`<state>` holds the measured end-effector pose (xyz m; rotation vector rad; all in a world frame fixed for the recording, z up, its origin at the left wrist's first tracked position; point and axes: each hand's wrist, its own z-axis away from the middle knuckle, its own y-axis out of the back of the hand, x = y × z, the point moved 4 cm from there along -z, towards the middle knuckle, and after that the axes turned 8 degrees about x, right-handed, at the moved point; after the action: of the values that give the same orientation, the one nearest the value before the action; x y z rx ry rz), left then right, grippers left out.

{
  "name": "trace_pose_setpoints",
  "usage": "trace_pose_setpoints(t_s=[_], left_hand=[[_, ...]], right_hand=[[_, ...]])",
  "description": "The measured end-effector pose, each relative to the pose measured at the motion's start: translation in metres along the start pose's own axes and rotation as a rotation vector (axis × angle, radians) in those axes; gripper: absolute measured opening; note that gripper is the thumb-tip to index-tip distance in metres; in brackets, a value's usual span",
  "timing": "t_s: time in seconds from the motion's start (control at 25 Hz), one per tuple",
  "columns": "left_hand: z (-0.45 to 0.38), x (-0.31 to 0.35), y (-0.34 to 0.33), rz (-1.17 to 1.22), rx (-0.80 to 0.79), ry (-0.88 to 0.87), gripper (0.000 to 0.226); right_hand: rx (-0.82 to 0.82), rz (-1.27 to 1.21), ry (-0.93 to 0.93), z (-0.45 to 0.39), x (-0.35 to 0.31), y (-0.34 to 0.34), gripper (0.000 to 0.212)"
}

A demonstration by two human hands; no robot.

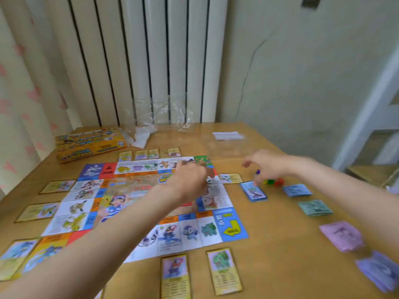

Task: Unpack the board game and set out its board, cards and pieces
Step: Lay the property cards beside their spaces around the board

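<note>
A: Nearest the camera, just past the near edge of the unfolded paper game board [121, 199], two tall yellow-framed property cards [175, 277] lie on the wooden table [269, 244], long axes running away from the viewer. What sits right of the board?

B: Loose stacks of paper play money: lilac [376, 270] nearest, then pink [341, 236], green [315, 208] and blue [297, 190], stepping away from the board's near right corner.

A: And the hands?

B: The left hand [190, 180] is over the board's far right part, fingers curled downward; whether they pinch anything cannot be told, since blur hides the tips. The right hand [267, 167] hovers right of the board's far right corner, fingers loosely spread and pointing down, apparently holding nothing, though motion blur leaves that unsure.

A: What is it above?

B: A deck of blue-backed cards [253, 191], long axis running away and slightly left, and a small cluster of coloured plastic pieces [272, 181] just right of the deck's far end. Both lie directly under the right hand, so that hand is clearly nearer; a short drop would likely reach them.

A: Farther back?

B: More yellow cards line the board's far and left edges. Beyond its far left corner rests the yellow cardboard game box [86, 145], with crumpled clear plastic wrap [164, 117] and a clear zip bag [226, 139] behind the far edge.
</note>
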<state>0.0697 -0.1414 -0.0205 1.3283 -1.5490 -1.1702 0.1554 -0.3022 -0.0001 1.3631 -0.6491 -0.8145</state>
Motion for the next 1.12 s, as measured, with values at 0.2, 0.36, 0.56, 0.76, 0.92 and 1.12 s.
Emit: trace_pose_setpoints(t_s=[0.2, 0.36, 0.56, 0.76, 0.92, 1.12], left_hand=[[-0.003, 0.035, -0.013, -0.004, -0.072, -0.027, 0.041], [-0.005, 0.04, -0.015, 0.028, -0.061, -0.008, 0.041], [-0.008, 0.041, -0.014, 0.097, -0.01, 0.002, 0.04], [-0.006, 0.047, -0.013, 0.125, 0.026, -0.025, 0.038], [0.0, 0.043, -0.006, 0.134, 0.066, -0.026, 0.039], [0.0, 0.032, -0.005, 0.133, 0.093, -0.002, 0.039]], right_hand=[[-0.035, -0.136, -0.058, 0.009, 0.03, -0.027, 0.079], [-0.121, -0.15, -0.023, -0.001, 0.032, -0.033, 0.077], [-0.207, -0.045, 0.003, -0.007, 0.028, -0.029, 0.068], [-0.214, -0.07, -0.019, -0.007, 0.028, -0.03, 0.071], [-0.269, -0.04, -0.043, -0.011, 0.023, -0.026, 0.069], [-0.299, 0.007, -0.073, -0.011, 0.024, -0.025, 0.061]])
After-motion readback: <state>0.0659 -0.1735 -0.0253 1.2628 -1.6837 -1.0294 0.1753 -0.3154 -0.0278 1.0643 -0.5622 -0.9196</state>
